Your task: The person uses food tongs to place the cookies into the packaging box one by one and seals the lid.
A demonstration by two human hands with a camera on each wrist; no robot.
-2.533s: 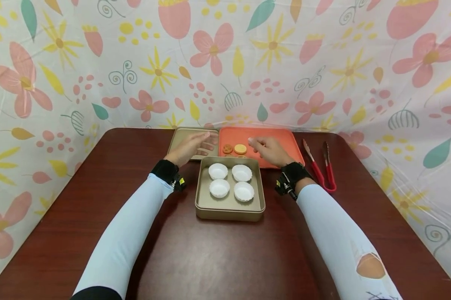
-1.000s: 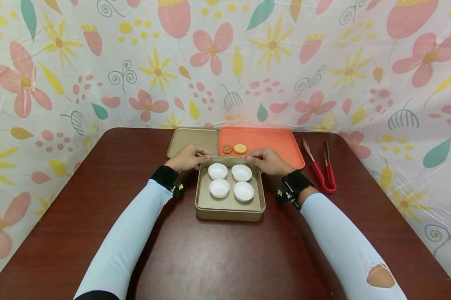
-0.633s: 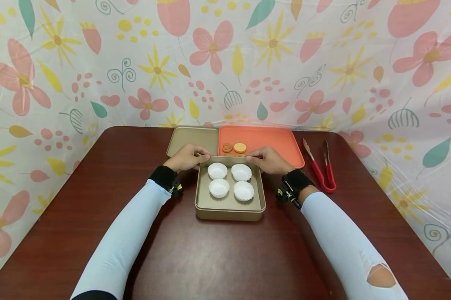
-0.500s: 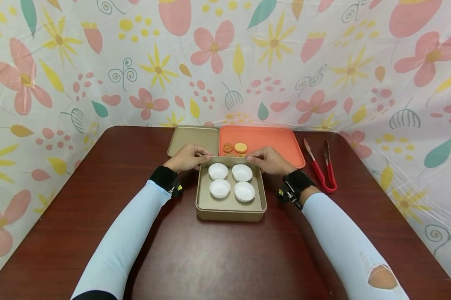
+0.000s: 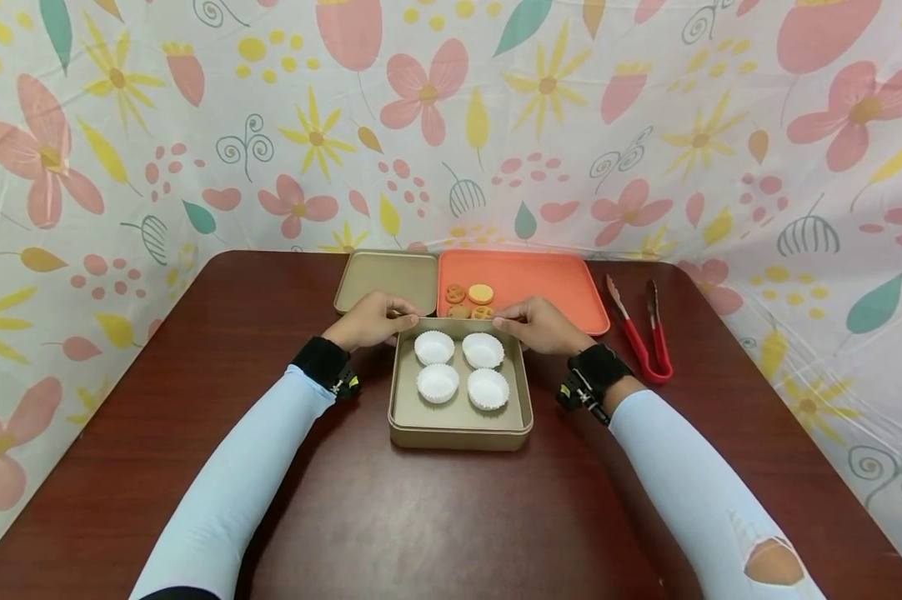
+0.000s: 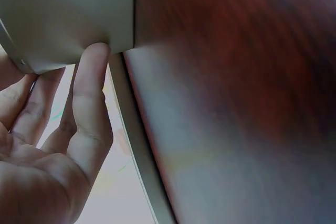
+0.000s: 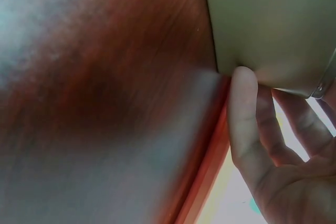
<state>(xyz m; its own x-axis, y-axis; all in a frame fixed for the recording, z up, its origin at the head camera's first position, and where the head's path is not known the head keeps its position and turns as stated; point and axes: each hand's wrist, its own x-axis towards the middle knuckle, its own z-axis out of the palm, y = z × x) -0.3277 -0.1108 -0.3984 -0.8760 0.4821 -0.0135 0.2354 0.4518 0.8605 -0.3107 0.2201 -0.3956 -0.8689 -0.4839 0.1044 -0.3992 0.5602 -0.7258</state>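
Observation:
A gold baking tin (image 5: 458, 437) stands on the table, with several white fluted paper cups (image 5: 438, 383) inside it. My left hand (image 5: 373, 322) grips its far left corner, thumb at the rim. In the left wrist view, a finger (image 6: 94, 72) presses low on the tin's wall (image 6: 68, 19). The far right corner is held by my right hand (image 5: 544, 326) in the same way, thumb on the rim. The right wrist view shows a finger (image 7: 243, 90) low against the tin's wall (image 7: 268, 24), the others behind the corner.
Beyond the tin lie a flat gold lid or tray (image 5: 388, 279) and, to its right, an orange tray (image 5: 548, 287) with several cookies (image 5: 481, 294). Red-handled tongs (image 5: 649, 342) lie farther right. A floral cloth (image 5: 451, 125) hangs behind the table.
Both hands came down from above the trays and took hold of the tin's far corners. The tin has since shifted slightly toward me, showing more of the front cookies.

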